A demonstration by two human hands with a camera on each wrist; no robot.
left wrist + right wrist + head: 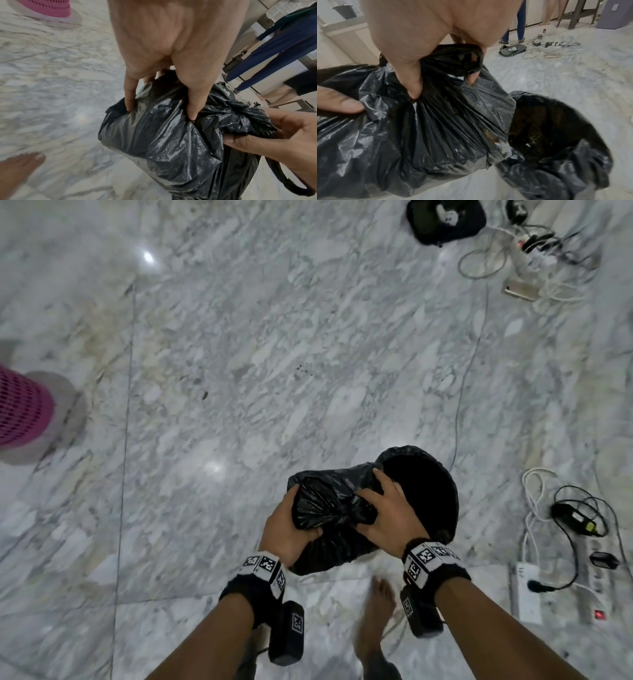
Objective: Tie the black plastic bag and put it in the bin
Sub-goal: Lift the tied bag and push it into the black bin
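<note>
A full black plastic bag [329, 508] with a knotted neck hangs above the marble floor, held between both hands. My left hand [284, 529] grips its left side, thumb and fingers pressed into the plastic [163, 135]. My right hand [387, 515] grips the bunched neck and knot [450, 63], fingers curled round it. Just right of the bag stands the bin [435, 494], open-topped and lined with black plastic [556, 135]; its dark inside holds a few scraps. The bag overlaps the bin's left rim.
A pink mesh basket [20, 409] stands at the far left. Cables, power strips and chargers [575, 542] lie on the floor to the right, more with a phone and black pouch [445, 220] at the back. My bare foot [376, 621] is below the bag. Another person's legs [520, 27] stand further off.
</note>
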